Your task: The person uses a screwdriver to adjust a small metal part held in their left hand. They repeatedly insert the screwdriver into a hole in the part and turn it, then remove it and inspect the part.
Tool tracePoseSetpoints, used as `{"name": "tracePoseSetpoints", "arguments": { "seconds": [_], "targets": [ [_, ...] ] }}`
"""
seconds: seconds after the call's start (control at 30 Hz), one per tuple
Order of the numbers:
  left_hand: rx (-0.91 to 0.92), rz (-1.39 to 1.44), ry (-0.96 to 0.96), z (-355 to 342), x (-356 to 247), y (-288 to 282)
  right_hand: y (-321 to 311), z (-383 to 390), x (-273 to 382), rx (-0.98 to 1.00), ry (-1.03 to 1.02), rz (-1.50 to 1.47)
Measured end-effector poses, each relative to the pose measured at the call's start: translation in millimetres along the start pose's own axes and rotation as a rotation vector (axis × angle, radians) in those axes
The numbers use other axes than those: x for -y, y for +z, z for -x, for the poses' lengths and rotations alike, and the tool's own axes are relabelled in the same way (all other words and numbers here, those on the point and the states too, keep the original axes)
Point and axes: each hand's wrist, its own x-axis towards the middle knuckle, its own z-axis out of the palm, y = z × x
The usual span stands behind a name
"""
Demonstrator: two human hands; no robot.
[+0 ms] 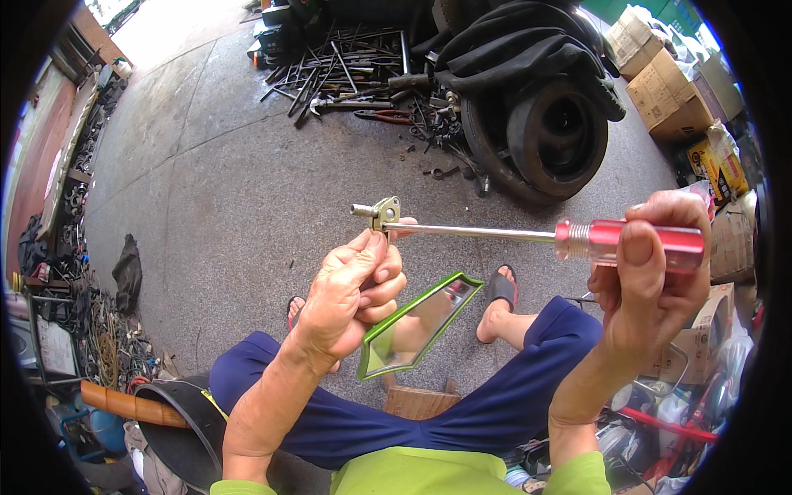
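Note:
My left hand (pixel 351 293) holds a small mirror with a green frame (pixel 417 324) and pinches its metal mounting bracket (pixel 381 213) at the top between thumb and fingers. My right hand (pixel 652 276) grips the red transparent handle of a screwdriver (pixel 627 241). Its long metal shaft runs left, with the tip at the bracket. Both hands are raised above my knees in blue trousers.
A scooter's rear wheel (pixel 554 136) stands ahead, with scattered hand tools (pixel 355 78) on the concrete floor beside it. Cardboard boxes (pixel 660 91) are stacked at the right. Parts and cables pile up at the left. A wooden block (pixel 421 402) lies between my legs.

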Motion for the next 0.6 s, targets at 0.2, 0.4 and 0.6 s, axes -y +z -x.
{"name": "tracePoseSetpoints", "arguments": {
  "seconds": [0.2,0.4,0.6],
  "targets": [
    [-0.015,-0.023,0.05,1.2,-2.0,4.4,-6.5,0.4,1.5,0.011,-0.1,0.083],
    [-0.107,-0.294,0.245,3.2,-2.9,13.7,-39.8,-3.1,-3.6,-0.123,-0.008,-0.21],
    [-0.203,-0.392,0.253,1.9,0.3,12.5,-29.4,-12.2,-15.8,-0.197,-0.194,-0.174]
  ]
}}
